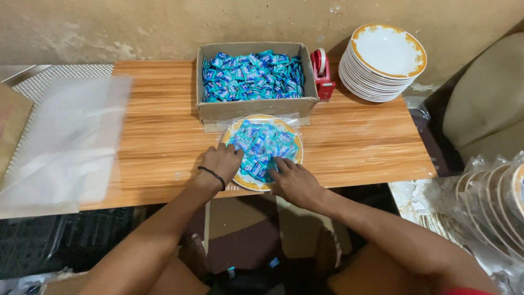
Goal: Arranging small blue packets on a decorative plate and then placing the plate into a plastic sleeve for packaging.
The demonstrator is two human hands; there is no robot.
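A white plate with a yellow rim (246, 183) lies on the wooden table, wrapped in clear plastic and heaped with blue wrapped candies (263, 143). My left hand (221, 163), a black band on its wrist, rests on the plate's left edge with fingers curled over the plastic. Pressed flat on the near right part of the plate is my right hand (293, 180), fingers spread over the candies. Neither hand grips anything I can make out.
A cardboard box (256, 106) full of blue candies stands just behind the plate. A red tape dispenser (322, 74) and a stack of white plates (382, 63) are at the back right. Clear plastic sheets (65, 142) lie at left. Wrapped plates (494, 210) stand at right.
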